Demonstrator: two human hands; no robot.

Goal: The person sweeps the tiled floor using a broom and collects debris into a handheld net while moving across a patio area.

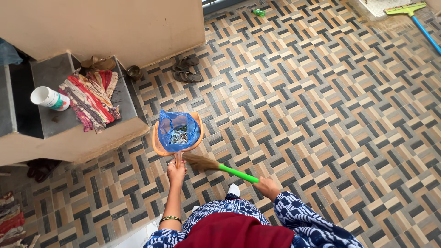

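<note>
My left hand (176,171) grips the handle of an orange dustpan (157,146) held over the patterned tile floor. On the pan lies a crumpled blue plastic bag (177,130) with grey debris in its middle. My right hand (266,186) holds a broom by its green handle (237,173). The straw-coloured bristles (201,161) point left and reach the pan's near edge beside my left hand. Below are my blue and white patterned sleeves and dark red clothing.
A low stone ledge (59,78) at left carries a striped cloth (89,98) and a white cup (49,98). A pair of sandals (186,69) lies by the wall. A mop with a blue handle (425,30) lies at the top right, a green bottle (258,12) farther back.
</note>
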